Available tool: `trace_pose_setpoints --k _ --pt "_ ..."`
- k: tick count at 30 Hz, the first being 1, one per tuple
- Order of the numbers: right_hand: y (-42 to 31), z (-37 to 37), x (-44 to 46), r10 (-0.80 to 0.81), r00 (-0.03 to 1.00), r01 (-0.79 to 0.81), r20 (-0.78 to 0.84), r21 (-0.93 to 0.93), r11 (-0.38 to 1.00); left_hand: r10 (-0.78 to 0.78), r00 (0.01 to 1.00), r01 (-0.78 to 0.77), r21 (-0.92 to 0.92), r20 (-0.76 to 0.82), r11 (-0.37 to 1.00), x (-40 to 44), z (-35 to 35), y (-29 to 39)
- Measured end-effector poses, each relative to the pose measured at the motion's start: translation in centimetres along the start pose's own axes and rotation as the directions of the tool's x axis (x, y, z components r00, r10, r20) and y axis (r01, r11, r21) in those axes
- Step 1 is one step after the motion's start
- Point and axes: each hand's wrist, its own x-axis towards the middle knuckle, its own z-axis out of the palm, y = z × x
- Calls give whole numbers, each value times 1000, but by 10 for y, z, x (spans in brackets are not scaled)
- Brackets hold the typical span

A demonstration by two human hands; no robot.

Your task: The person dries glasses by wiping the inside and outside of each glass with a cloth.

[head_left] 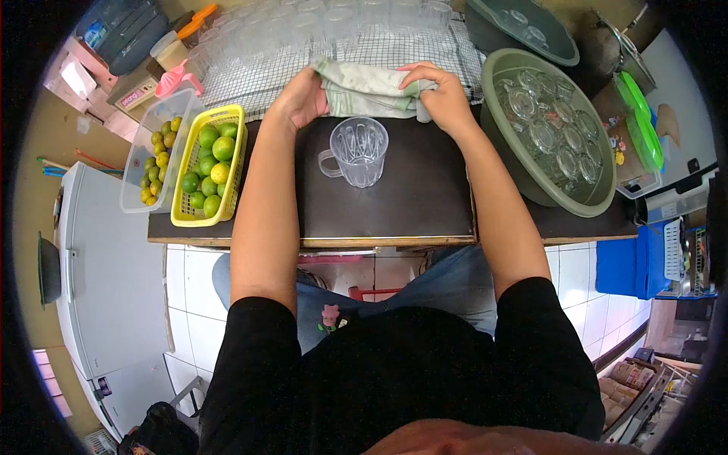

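A pale green and white cloth (364, 85) is stretched between my two hands above the back of the dark table. My left hand (305, 98) holds its left end, with the palm partly showing. At the right end, my right hand (438, 92) grips the folded fabric between thumb and fingers. Just below the cloth, a clear mug (361, 153) stands on the dark tabletop (379, 211), its handle pointing left. Neither hand touches the mug.
Rows of clear glasses (303, 30) cover a checked cloth (235, 80) at the back. Left are a yellow basket of limes (179, 205) and a clear bin of small citrus (133, 178). A green basin (527, 178) holding glassware stands right.
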Motion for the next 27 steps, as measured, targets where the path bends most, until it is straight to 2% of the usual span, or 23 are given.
trace_pose_setpoints --k 2,3,5,6,8,10,12,14,16,17,19,20,21,22,23,24,26,27 --pt "-9 1 -2 -43 999 43 9 -115 992 -35 993 46 -93 114 995 -5 4 7" --pt "-13 1 -3 -42 999 43 7 -115 992 -36 993 47 -92 115 995 -6 4 4" --pt "-23 -1 -6 5 993 23 116 -238 971 96 994 -105 309 44 945 -9 6 -3" --pt "-27 -2 -7 5 993 22 116 -236 972 75 997 -71 203 -14 977 -8 7 -1" --pt "-37 -3 -8 30 980 37 197 -328 944 241 967 -223 177 -84 959 11 -6 -11" --pt "-48 -4 -9 -27 978 107 208 -384 917 287 947 -260 179 -142 949 20 -14 -12" --pt "-60 -6 -8 105 965 -25 238 -318 948 288 936 -285 47 -203 957 21 -17 -13" --pt "-61 -7 -8 147 965 -81 216 -287 955 276 932 -277 31 -237 960 17 -13 -11" --pt "-58 -13 -8 7 961 72 276 -275 959 268 893 -299 -32 -361 954 15 -7 -7" --pt "-59 -13 -6 7 961 72 275 -277 958 268 894 -299 -33 -359 954 13 -4 -4" --pt "-62 -13 -3 -88 982 110 168 -125 986 371 886 -382 15 -277 924 7 -2 -2" --pt "-52 -14 0 -41 993 59 112 -158 986 372 886 -384 13 -278 923 7 -1 -2" --pt "-47 -9 -2 -42 993 60 114 -159 985 416 890 -425 -9 -188 905 7 2 -3" --pt "-47 0 -2 -38 999 43 33 -174 984 458 884 -463 -36 -96 885 8 6 -4" --pt "-45 10 -3 -33 998 23 -50 -187 982 453 889 -456 -37 -70 889 4 16 -3" --pt "-38 17 -4 47 999 -51 -20 -234 971 453 889 -456 -39 -67 889 -1 27 -2" --pt "-27 36 -2 66 998 -66 -7 -157 985 460 886 -458 -46 52 888 -7 43 -4" --pt "-31 36 -2 104 992 -100 68 -59 993 456 878 -461 -4 145 888 -5 45 -7"
